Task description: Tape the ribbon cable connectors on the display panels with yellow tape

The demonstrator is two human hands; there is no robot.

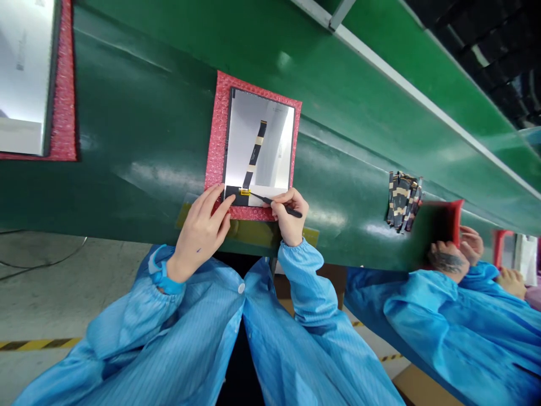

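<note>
Two hands at a screen panel point(264, 135) on a pink foam pad point(218, 141) on a green belt point(139, 113): left hand point(198, 231) spread, pressing the edge, right hand point(289, 217) fingers pinching black tweezers point(279, 205) at a yellow connector point(244, 192), where a slip could tear the ribbon cable point(255, 152).

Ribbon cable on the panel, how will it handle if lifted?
The ribbon cable probably feels light and floppy: it is a thin strip lying flat on the panel. Its yellow end looks fragile, so it may crease.

Green conveyor belt point(139, 113); red dimpled foam pad point(218, 141); blue pinstriped smock point(203, 338); black-and-tan ribbon cable point(255, 152); connector tab point(245, 192) apparently yellow.
</note>
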